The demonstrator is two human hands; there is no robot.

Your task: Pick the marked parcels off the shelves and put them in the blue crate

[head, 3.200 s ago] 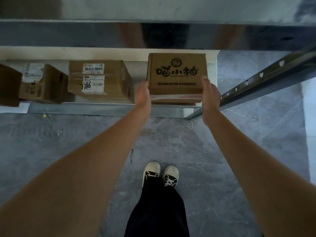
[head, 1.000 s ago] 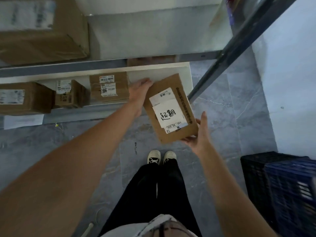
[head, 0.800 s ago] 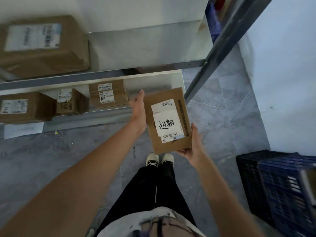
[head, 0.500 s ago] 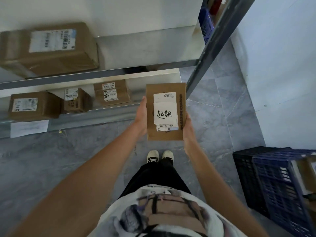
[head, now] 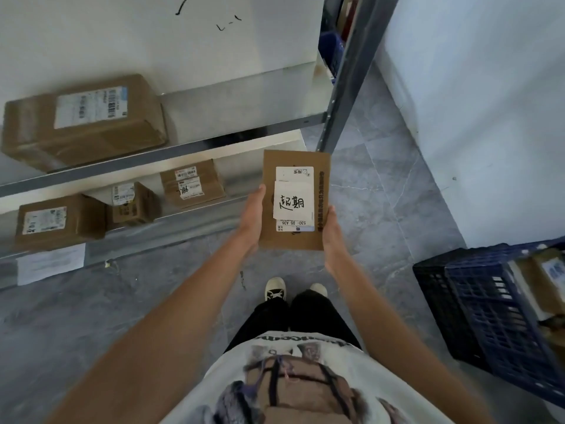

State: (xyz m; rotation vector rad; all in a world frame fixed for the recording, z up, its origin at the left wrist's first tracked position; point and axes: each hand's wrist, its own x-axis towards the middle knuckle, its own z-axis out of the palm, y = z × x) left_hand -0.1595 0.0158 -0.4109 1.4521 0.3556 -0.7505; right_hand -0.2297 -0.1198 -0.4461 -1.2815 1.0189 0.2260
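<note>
A person's left hand point(head: 252, 216) and right hand point(head: 331, 232) grasp a labelled cardboard parcel point(head: 294, 199) by its sides, left of the blue crate point(head: 501, 313).

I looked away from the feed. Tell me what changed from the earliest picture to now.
The flat parcel came off the lower shelf, was turned over so its handwritten label faces up, and now sits away from the rack between the left hand and right hand. The blue crate has come into view. The other shelf boxes stayed put.
</note>
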